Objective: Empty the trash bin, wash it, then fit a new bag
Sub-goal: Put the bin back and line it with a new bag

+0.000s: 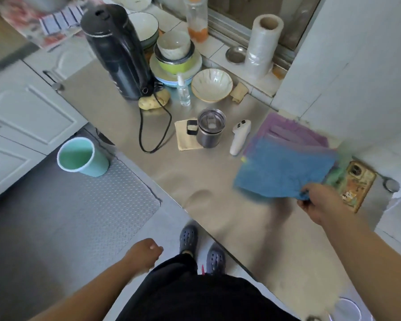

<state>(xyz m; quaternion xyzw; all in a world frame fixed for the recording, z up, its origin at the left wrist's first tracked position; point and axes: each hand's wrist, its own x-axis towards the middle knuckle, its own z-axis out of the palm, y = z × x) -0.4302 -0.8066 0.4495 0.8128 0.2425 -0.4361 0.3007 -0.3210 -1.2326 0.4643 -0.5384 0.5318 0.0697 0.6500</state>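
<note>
Mint-green and open-mouthed, the trash bin (pixel 82 157) stands upright on the grey floor mat (pixel 67 205), just off the steel countertop's (pixel 206 200) edge, with no bag visible inside it. I am at that counter with my right hand (pixel 319 200) pinching one corner of a blue cloth (pixel 285 170), which hangs blurred over the counter's right end, above a purple cloth (pixel 294 130) and beside a phone (pixel 354 184). My left hand (pixel 144 253) is loosely curled, holds nothing and hangs low over the floor. The relation that matters: the bin lies off the counter's left edge, well apart from the cloth hand, its long axis vertical and its mouth tilted slightly toward me. The left hand is the nearer of the two. My judgement is that the cloth is meant for wiping the bin.
</note>
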